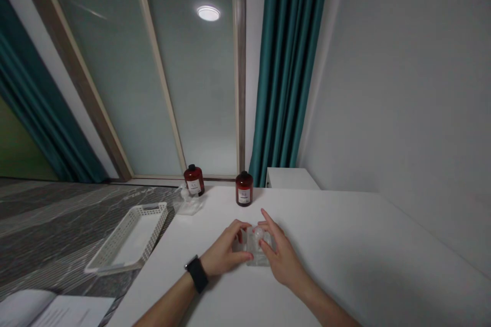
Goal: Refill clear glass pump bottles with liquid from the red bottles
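A clear, square glass bottle (258,259) stands on the white table in front of me, with a round, ball-like stopper (259,233) on top. My left hand (229,249), wearing a black watch on its wrist, grips the bottle's left side between thumb and fingers. My right hand (279,253) has thumb and fingers closed round the stopper, one finger pointing up and away. Whether the stopper sits in the neck or is lifted, I cannot tell. Just beyond the hands is a dark red-brown bottle (244,189) with a black cap and white label.
A second red-brown bottle (194,180) stands at the table's far left corner, behind another clear glass bottle (187,206). Left of the white table (345,245) lie a white perforated basket (128,237) and an open booklet (72,310). A white cabinet (291,178) stands behind the table.
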{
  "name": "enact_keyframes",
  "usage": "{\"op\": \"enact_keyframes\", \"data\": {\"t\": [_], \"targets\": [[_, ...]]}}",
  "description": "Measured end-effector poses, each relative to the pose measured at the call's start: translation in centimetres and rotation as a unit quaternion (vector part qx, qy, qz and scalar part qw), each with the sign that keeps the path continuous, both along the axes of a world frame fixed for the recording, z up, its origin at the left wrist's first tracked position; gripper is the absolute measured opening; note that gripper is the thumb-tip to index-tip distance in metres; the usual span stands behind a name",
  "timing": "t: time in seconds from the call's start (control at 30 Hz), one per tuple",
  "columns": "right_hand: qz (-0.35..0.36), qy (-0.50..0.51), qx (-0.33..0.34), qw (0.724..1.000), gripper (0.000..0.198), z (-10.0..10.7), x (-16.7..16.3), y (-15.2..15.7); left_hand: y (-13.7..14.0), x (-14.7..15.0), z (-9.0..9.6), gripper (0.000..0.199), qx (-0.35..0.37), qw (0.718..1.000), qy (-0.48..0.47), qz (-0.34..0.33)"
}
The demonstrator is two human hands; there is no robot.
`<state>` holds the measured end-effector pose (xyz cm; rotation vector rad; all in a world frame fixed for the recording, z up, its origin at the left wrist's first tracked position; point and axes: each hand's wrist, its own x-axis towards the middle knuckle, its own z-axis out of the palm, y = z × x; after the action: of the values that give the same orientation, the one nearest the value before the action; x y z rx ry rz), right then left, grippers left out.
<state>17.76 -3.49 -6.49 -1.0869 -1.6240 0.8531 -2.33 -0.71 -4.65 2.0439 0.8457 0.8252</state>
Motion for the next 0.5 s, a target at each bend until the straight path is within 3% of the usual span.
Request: {"op": "enact_keyframes", "data": {"t": [0.17, 0.37, 0.5], "targets": [[0.034, -0.016, -0.007, 0.999, 0.061, 0.6, 0.4, 0.1, -0.1, 0.3, 0.4, 0.056, -0.013, 0.999, 0.017, 0.024], [0.075, -0.055, 0.059, 0.994, 0.048, 2.3, 1.5, -0.2, -0.1, 0.3, 0.3, 0.057, -0.01, 0.998, 0.038, 0.048], [0.075, -0.05, 0.068, 0.994, 0.034, 2.7, 1.7, -0.1, -0.1, 0.3, 0.2, 0.057, -0.005, 0.999, 0.024, 0.043]]}}
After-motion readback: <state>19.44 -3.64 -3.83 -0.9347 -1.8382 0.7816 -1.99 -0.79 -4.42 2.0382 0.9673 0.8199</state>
